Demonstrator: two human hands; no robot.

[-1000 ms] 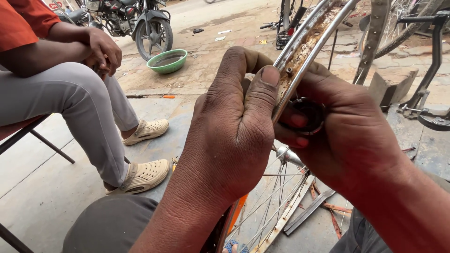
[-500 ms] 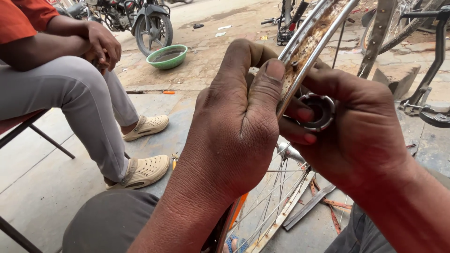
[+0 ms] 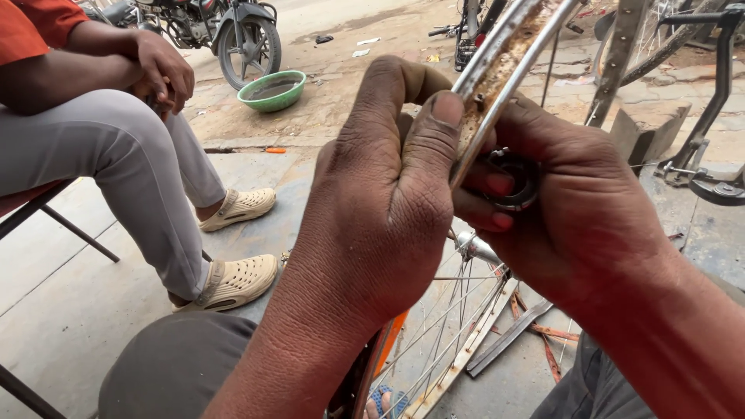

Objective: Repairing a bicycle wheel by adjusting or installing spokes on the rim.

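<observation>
Fingers (image 3: pixel 446 116) of both hands clamped on rusty wheel rim (image 3: pixel 497 66), metal ring (image 3: pixel 516 182) beneath.

Left hand (image 3: pixel 388 209) grips rusty bicycle wheel rim (image 3: pixel 497 70), thumb pressed on it | right hand (image 3: pixel 574 209) holds round metal spoke wrench (image 3: pixel 514 182) against rim | seated person (image 3: pixel 116 155) left | green basin (image 3: pixel 272 89) behind
</observation>
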